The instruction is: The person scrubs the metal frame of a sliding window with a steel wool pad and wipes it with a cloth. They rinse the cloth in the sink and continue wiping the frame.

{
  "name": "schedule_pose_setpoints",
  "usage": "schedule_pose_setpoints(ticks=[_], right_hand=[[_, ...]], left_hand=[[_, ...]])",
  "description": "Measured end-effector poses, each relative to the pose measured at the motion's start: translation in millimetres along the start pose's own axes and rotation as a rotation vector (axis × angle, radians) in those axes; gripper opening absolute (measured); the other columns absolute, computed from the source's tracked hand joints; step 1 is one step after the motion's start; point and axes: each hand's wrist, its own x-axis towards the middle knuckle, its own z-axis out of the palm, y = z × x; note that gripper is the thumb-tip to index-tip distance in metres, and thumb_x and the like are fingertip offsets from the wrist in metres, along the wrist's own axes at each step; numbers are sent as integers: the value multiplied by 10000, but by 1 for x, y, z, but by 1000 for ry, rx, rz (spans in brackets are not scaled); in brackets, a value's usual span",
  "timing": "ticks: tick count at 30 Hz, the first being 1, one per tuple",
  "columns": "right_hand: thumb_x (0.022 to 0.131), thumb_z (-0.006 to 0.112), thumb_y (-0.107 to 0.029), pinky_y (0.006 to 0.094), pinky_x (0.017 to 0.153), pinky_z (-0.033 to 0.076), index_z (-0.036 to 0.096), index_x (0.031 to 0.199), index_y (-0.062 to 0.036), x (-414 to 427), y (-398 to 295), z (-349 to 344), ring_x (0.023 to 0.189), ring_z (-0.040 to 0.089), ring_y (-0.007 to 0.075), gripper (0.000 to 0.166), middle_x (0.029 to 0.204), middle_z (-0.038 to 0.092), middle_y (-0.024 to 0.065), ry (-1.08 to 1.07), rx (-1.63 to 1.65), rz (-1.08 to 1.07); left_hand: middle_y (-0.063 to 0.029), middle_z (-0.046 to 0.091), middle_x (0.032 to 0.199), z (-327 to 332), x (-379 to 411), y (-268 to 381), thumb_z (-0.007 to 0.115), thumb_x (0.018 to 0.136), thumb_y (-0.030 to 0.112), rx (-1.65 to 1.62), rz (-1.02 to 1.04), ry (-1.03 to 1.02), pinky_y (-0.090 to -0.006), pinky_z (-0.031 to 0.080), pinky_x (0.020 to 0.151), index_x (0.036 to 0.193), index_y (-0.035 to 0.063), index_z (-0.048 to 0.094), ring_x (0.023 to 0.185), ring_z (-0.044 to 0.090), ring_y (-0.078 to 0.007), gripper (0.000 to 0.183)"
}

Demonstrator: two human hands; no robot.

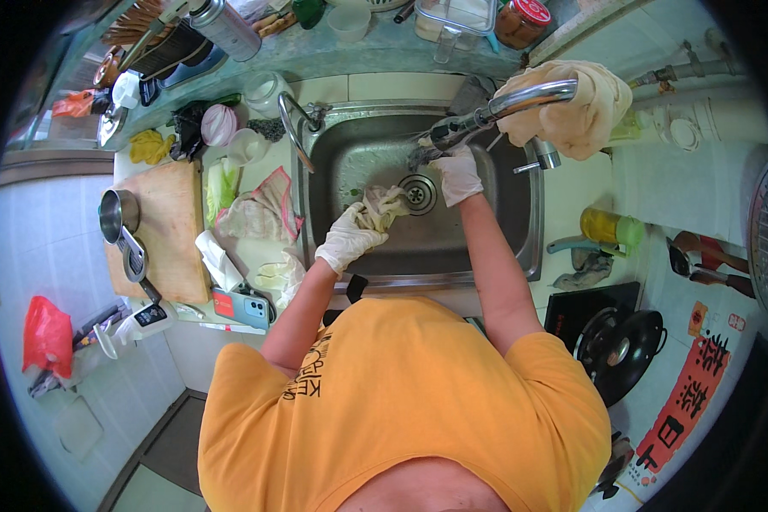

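Note:
Both hands wear white gloves and reach into a stainless steel sink (371,259). My left hand (352,240) grips a wet, bunched pale cloth (384,206) left of the drain strainer (418,194). My right hand (459,174) is right of the drain, just under the spray head of a chrome faucet (451,131). Water seems to spray out there. A dark, blurred patch (422,155) lies beside the right fingertips; whether they hold it cannot be made out. A beige cloth (566,109) is draped around the faucet neck.
A thin curved tap (294,128) rises at the sink's left rim. Left of the sink lie a pink-edged cloth (262,208), a phone (246,308) and a wooden cutting board (166,224). On the right are an oil bottle (601,227) and a black pan lid (627,355).

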Motion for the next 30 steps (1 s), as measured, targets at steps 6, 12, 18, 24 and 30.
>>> schedule_pose_setpoints(ticks=[6, 12, 18, 24, 30], right_hand=[[763, 568, 92, 280, 784, 510, 615, 1066, -44, -9, -22, 14, 922, 636, 154, 335, 993, 664, 17, 107, -61, 119], [790, 623, -142, 435, 855, 489, 709, 982, -70, -116, 56, -77, 952, 643, 360, 223, 1013, 679, 155, -983, -1586, 278], [847, 593, -38, 372, 706, 562, 608, 1097, 4, -39, 40, -47, 871, 661, 246, 254, 920, 632, 97, -99, -540, 569], [889, 547, 13, 363, 792, 571, 507, 1159, 16, 0, 0, -13, 898, 633, 265, 274, 1054, 574, 123, 33, 239, 476], [888, 527, 37, 315, 766, 557, 529, 1160, 20, -14, -24, 6, 848, 627, 216, 273, 1070, 589, 138, -16, 560, 555]], left_hand=[[-45, 660, 995, 1, 2, -7, 812, 670, 73, -24, 79, 1, -260, 523, 682, 1226, 44, 498, 835, 622, -109, 639], [-42, 643, 1047, -11, -10, 3, 794, 681, 35, -42, 12, 3, -267, 524, 761, 1204, 36, 507, 905, 616, -112, 597], [-62, 636, 1079, -18, -7, -10, 810, 673, 53, 7, 39, 37, -270, 511, 816, 1227, 14, 483, 963, 613, -138, 645], [-37, 630, 1049, -16, -8, 5, 799, 677, -4, -107, 116, 30, -279, 506, 818, 1164, 41, 502, 950, 602, -125, 573], [-20, 628, 1042, -15, -7, 7, 798, 672, -24, -57, 97, 57, -275, 500, 829, 1135, 54, 520, 950, 595, -116, 545]])
